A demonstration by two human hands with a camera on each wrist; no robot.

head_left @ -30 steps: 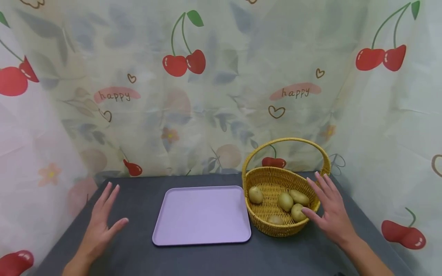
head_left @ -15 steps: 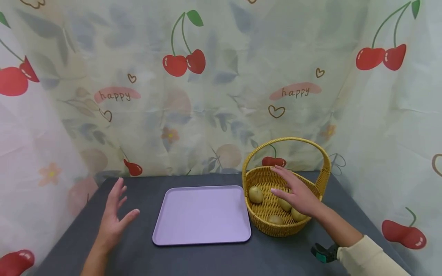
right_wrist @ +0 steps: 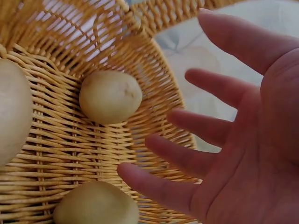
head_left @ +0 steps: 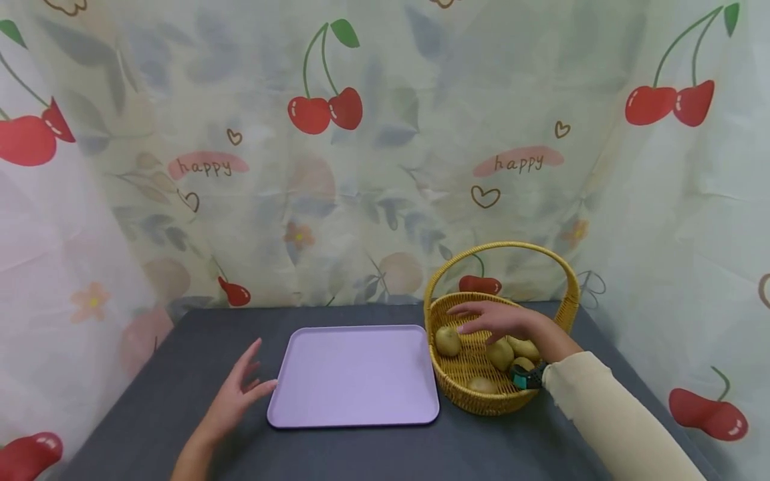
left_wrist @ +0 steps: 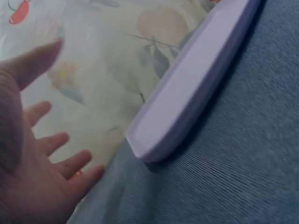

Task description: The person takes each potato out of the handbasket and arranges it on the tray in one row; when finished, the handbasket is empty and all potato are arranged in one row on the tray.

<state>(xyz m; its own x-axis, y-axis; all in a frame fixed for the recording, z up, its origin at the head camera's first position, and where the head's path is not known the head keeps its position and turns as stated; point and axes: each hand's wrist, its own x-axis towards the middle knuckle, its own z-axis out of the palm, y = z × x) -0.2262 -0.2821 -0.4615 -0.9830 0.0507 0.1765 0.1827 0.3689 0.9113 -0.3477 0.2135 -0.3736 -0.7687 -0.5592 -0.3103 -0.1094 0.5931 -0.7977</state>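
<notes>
My right hand [head_left: 496, 319] hovers over the yellow wicker basket [head_left: 481, 404], fingers spread and holding nothing. Its fingertips point toward a potato [head_left: 448, 341] at the basket's left side. Several more potatoes lie inside, among them one potato [head_left: 499, 355] just below the hand. In the right wrist view, the open palm [right_wrist: 252, 154] faces the wicker floor and a potato [right_wrist: 110, 97]. My left hand [head_left: 233, 394] is at the left edge of a flat lilac tray [head_left: 355, 377], fingers loosely extended with nothing in them. The left wrist view shows that hand [left_wrist: 42, 172] beside the tray's corner [left_wrist: 149, 144].
The basket's tall arched handle [head_left: 502, 246] rises over its opening. A dark grey cloth [head_left: 337, 457] covers the table. A curtain [head_left: 385, 167] printed with cherries hangs behind and along both sides. A dark watch [head_left: 527, 376] is on the right wrist, by the basket's front rim.
My right hand has moved left from the basket's right side to over its inside. My left hand has moved right and slightly down, toward the tray. The tray and basket stay in place.
</notes>
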